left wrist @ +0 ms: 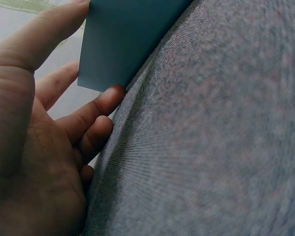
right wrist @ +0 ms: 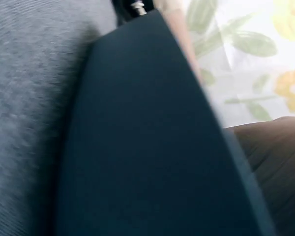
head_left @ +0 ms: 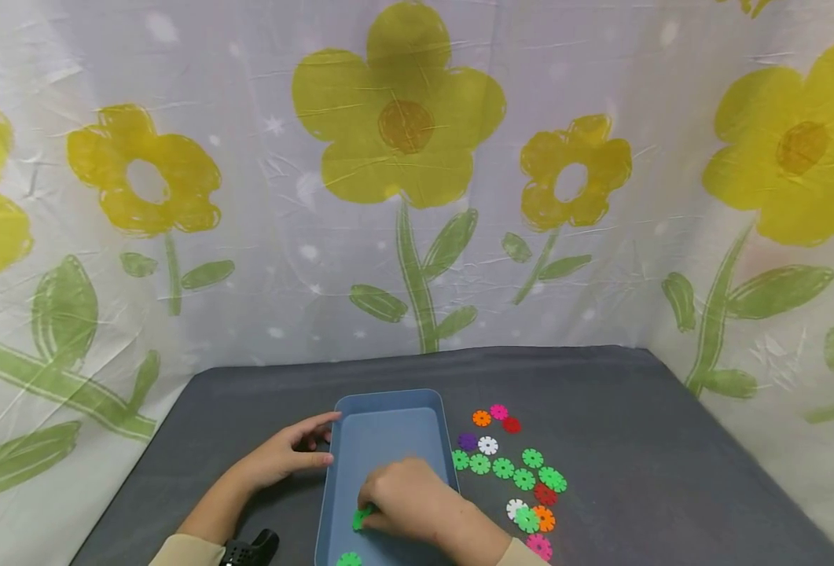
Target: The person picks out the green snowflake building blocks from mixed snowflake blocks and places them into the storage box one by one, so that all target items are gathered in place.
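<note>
A blue rectangular tray (head_left: 381, 428) lies on the dark cloth. My left hand (head_left: 291, 456) is at its left wall, with thumb and index finger extended against the rim. The left wrist view shows that hand (left wrist: 44, 132) close by a corner of the tray (left wrist: 118, 44), other fingers loosely bent. Inside the tray, my right hand (head_left: 413, 499) pinches a green notched plastic disc (head_left: 360, 517) near the tray floor. Another green disc (head_left: 349, 559) lies nearer the front. In the right wrist view, the tray wall (right wrist: 147, 128) hides most of the right hand (right wrist: 275, 162).
Right of the tray, loose notched discs lie scattered: several green ones (head_left: 504, 468), a purple one (head_left: 468, 442), plus orange, red, white and pink ones. A black wrist strap (head_left: 250, 548) is on the left wrist. A flowered curtain (head_left: 268, 236) hangs behind the table (head_left: 636, 440).
</note>
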Available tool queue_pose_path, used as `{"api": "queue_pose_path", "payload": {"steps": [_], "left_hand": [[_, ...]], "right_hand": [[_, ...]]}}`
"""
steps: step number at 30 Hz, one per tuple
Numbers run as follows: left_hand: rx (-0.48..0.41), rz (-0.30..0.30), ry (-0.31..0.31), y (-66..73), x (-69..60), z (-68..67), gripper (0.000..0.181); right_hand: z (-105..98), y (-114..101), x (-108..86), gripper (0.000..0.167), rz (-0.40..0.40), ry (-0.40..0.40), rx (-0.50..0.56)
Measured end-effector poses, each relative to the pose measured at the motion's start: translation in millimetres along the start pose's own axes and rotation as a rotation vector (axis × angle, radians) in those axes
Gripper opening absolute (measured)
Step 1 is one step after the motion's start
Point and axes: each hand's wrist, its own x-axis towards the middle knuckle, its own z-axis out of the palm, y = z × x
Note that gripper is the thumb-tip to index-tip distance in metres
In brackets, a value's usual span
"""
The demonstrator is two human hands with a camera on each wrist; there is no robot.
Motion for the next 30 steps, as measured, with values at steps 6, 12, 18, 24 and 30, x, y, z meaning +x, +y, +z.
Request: {"api": "queue_pose_path", "payload": {"steps": [6,12,18,24,30], "left_hand": [[-0.010,-0.006,-0.006,-2.3,0.7,1.6,0.069],[-0.009,-0.005,-0.005,-2.7,1.0,2.1,0.068],[0.006,-0.002,0.004,-3.7,0.4,1.5,0.068],[0.009,-0.020,0.015,-2.0,0.4,0.1,0.069],[0.022,-0.031,0.026,-1.2,-0.5,0.7,0.070]], "right_hand": [[10.9,-4.2,-2.0,0.009,-0.087,0.018,-0.033],[7.5,-3.3,-3.9,0.020,-0.113,0.009,0.039],[-6.3,6.7,-4.5,0.022,-0.095,0.037,0.095],[-25.2,24.6,-9.1,0.020,0.012,0.041,0.160],[-41.0,45.0,-20.0,0.021,0.114,0.069,0.203]]}}
